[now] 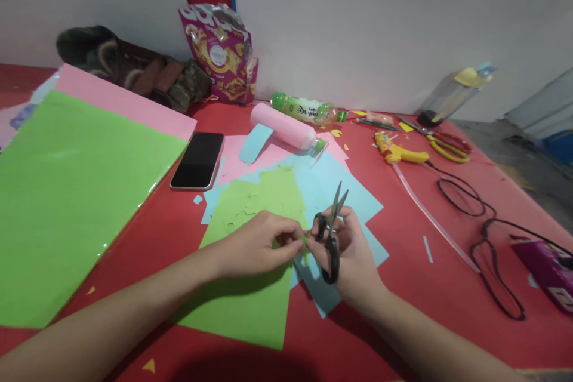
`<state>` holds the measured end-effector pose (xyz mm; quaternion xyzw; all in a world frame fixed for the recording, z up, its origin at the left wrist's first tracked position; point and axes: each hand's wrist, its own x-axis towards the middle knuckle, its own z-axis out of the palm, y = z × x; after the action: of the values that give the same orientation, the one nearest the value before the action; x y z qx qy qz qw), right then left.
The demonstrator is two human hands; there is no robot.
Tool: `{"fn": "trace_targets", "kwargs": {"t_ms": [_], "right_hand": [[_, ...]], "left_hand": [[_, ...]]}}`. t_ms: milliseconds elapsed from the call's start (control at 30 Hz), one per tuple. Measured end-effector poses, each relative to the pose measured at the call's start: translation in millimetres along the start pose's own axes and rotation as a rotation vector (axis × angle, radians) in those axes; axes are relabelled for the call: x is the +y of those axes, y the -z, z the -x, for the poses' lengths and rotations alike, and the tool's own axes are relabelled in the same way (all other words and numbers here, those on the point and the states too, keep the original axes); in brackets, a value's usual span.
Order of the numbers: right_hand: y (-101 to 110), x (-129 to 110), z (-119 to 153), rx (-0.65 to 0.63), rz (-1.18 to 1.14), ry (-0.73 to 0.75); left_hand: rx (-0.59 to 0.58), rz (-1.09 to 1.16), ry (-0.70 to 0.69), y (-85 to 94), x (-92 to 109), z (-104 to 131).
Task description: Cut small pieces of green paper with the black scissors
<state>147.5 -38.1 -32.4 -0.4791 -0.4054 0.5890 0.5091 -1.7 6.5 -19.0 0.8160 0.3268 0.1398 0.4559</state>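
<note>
Over the green paper sheet [250, 316], my left hand [259, 242] pinches a small green paper piece [304, 243] between thumb and fingers. My right hand [351, 256] touches the same piece with its fingertips, close against my left. Black-handled scissors [332, 233] rest in my right hand, their blades parted and pointing up and away. Small green scraps [250, 212] lie on the sheet just beyond my left hand. Light blue paper [342, 176] spreads under and behind the green sheet.
A black phone [198, 161] and large green sheets [80, 203] lie left. Behind are a pink-wrapped bottle [283, 126], a green-labelled bottle [307, 110] and a snack bag [221, 54]. At right are a yellow glue gun [400, 151], its black cable, and red-and-yellow-handled scissors [450, 146].
</note>
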Motion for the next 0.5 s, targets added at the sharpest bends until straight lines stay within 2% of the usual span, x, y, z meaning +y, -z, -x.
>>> {"fn": "trace_targets", "kwargs": {"t_ms": [200,500], "right_hand": [[-0.5,1.4,-0.2,-0.029,-0.006,-0.001],[3.1,4.8,3.3,-0.372,-0.045,-0.160]], "left_hand": [[0.028,0.067,0.063,3.5,3.6,0.4],[0.207,0.325,0.172,9.7,2.3,0.3]]}}
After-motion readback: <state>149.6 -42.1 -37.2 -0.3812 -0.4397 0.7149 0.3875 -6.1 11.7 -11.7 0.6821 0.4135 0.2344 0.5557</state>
